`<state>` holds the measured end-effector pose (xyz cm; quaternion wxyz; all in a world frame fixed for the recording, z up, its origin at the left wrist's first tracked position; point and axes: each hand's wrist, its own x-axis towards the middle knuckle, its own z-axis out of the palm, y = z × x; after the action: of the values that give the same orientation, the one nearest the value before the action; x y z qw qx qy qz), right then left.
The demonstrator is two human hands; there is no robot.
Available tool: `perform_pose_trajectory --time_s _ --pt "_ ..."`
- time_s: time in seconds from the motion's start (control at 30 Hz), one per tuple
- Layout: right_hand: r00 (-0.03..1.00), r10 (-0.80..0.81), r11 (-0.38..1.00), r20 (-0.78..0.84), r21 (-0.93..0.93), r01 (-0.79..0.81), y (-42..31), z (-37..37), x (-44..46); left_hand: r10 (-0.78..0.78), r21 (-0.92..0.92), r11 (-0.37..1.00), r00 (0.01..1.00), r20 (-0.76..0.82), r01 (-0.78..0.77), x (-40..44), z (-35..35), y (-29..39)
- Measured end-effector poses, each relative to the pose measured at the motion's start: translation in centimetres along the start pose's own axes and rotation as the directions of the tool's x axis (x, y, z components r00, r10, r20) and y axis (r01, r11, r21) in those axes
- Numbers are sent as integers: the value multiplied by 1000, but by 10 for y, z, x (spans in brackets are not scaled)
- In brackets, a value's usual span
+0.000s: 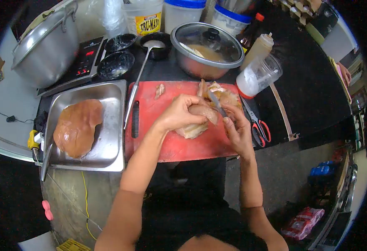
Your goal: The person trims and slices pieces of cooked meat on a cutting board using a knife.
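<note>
While the left hand holds meat, a tub reads "TRU-MAYO".

Room over the left of the board, ladle along that edge; lidded pot, bowls behind; scissors, jar at right

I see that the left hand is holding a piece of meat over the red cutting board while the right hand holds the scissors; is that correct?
Not quite: in the head view, the right hand holds a knife, and the scissors lie by the board's right edge. The left hand does hold a piece of meat over the red cutting board.
</note>
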<state>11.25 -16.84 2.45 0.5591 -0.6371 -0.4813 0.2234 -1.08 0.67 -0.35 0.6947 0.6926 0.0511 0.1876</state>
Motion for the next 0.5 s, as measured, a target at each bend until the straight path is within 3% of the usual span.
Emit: perform_pose_trajectory --time_s 0.1,0.3,0.4,0.5 --pt "1000 25 1000 1 10 -25 -1 -5 0 19 -2 1000 1000 4 -19 0 0 2" --pt "980 7 1000 198 -29 -1 -29 -3 -1 40 -23 999 999 -2 -40 -1 4 2" --pt "963 32 990 267 -138 6 -34 -4 2 20 -38 999 1000 2 -20 -1 2 3" --pt "952 -7 967 305 -240 84 -29 -6 6 6 80 997 1000 -27 -4 -3 2 4"
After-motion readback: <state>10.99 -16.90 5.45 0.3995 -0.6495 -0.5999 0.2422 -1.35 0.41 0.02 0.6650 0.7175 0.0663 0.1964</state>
